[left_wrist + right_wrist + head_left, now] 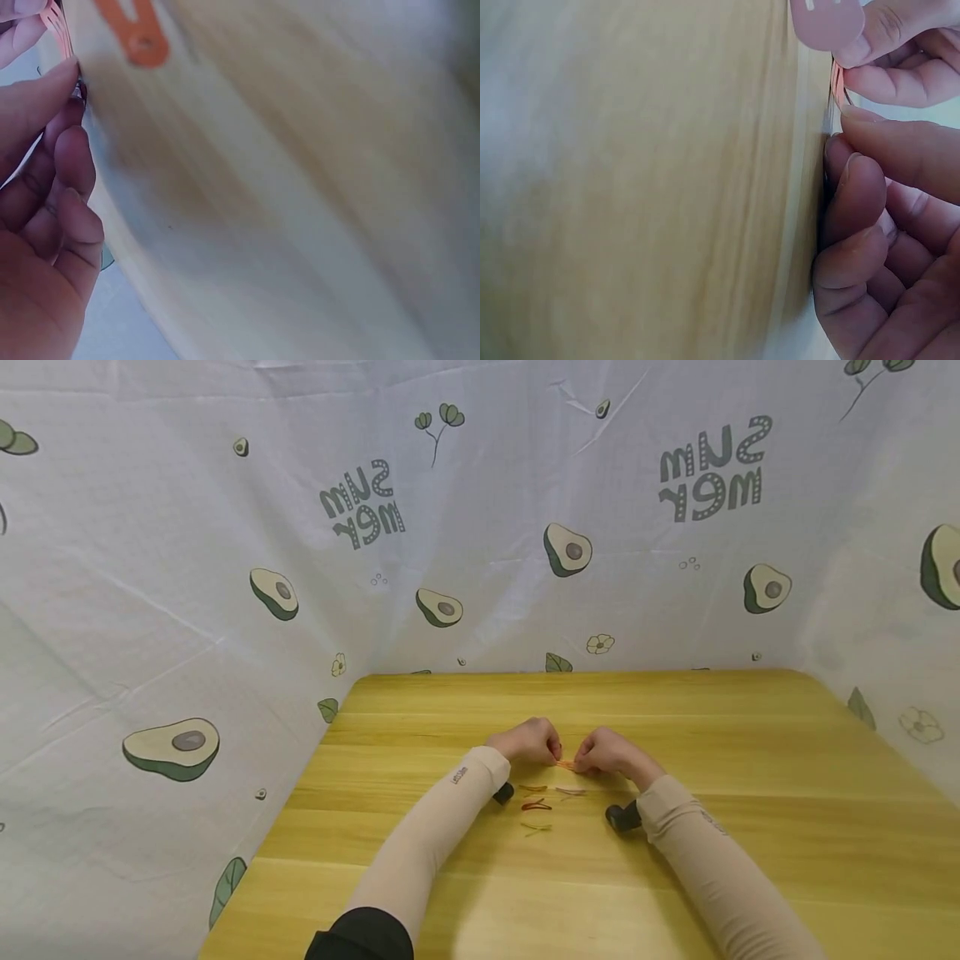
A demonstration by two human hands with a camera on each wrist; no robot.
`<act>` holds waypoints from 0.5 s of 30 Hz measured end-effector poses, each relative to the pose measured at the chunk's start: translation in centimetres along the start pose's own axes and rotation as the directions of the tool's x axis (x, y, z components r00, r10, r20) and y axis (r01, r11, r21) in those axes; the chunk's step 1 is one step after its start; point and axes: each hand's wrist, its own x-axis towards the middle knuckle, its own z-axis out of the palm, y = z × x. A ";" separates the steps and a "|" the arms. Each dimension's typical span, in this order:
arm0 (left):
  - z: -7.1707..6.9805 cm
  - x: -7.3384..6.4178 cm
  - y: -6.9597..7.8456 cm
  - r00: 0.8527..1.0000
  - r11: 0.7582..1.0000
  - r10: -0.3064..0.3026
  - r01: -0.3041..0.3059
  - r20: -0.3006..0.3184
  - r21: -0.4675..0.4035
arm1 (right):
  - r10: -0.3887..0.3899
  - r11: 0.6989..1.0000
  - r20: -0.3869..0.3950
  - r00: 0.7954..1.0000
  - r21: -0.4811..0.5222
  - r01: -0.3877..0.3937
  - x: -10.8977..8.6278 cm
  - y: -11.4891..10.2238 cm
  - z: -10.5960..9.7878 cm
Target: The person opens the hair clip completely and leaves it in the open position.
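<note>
Both hands meet over the wooden table point(420, 710), holding one orange snap hair clip point(566, 765) between them. My left hand point(534, 741) pinches one end between thumb and finger, its other fingers curled in. At the other end, my right hand point(607, 750) pinches with thumb and fingertip. In the right wrist view the thin strips of the orange clip point(838, 82) bridge the two sets of fingertips. Nearer the body lie a pink hair clip point(571, 792), a red one point(536, 806), a yellow one point(536, 827) and an orange-yellow one point(533, 788).
Black wrist cameras point(622, 817) sit under both wrists, close to the loose clips. A white curtain point(495, 527) printed with avocados hangs behind the table and along its sides. Light sleeves point(427, 827) cover the forearms.
</note>
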 end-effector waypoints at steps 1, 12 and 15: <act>0.0 0.0 0.0 1.000 1.000 -0.002 0.002 0.000 0.004 | 0.000 1.000 0.000 1.000 0.003 0.000 0.0 0.0 0.0; 0.1 -0.2 0.2 1.000 1.000 -0.016 0.016 0.010 0.009 | 0.012 0.999 -0.002 1.000 0.031 -0.012 0.1 0.3 0.2; 0.2 -0.3 0.2 1.000 1.000 -0.011 0.011 0.011 0.015 | 0.009 1.000 -0.005 1.000 0.022 -0.009 0.1 0.3 0.2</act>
